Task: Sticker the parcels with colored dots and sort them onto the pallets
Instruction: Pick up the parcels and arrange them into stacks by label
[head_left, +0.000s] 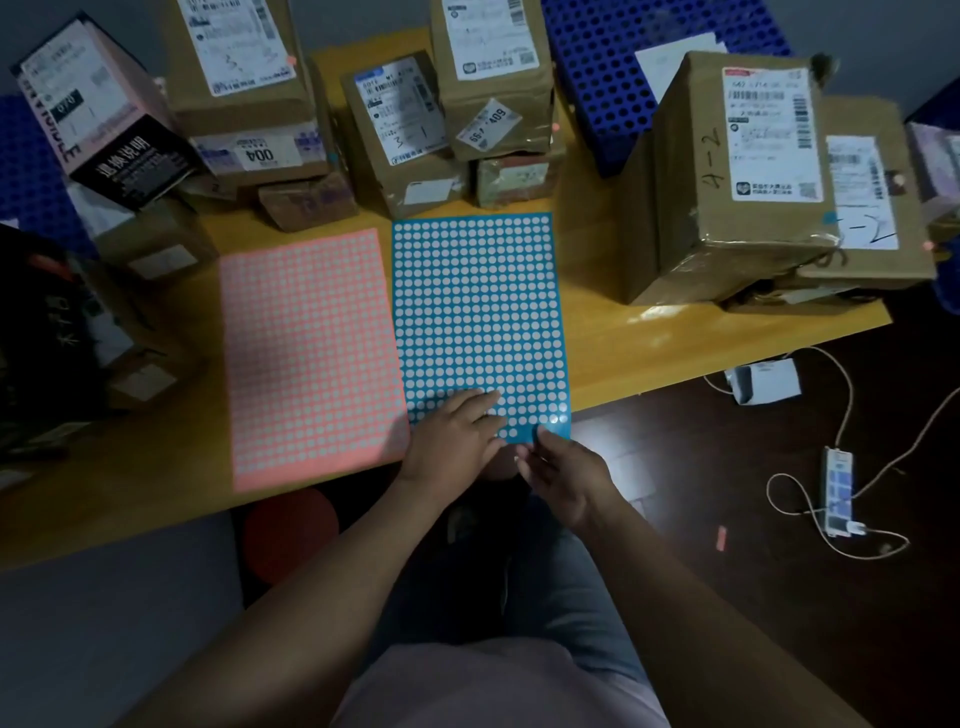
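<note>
Head view: the left hand lies flat, pinning the blue dot sheet at its near edge. The right hand is at the sheet's near corner — pinching a dot or not, I cannot tell (too dim). Best keep the sheet pinned and peel by the rim. The parcels stand beyond the sheet.

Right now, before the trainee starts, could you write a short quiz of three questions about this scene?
1. Choose one: beside the pink sheet, where does the blue sheet lie? A, to its left; B, to its right; C, under it.
2. True or false: the left hand presses on the pink sheet.
3. What is handwritten on the big box at the right end of the table?

Key: 1 B. 2 False, it presses on the blue sheet. 3 "4-2".
</note>
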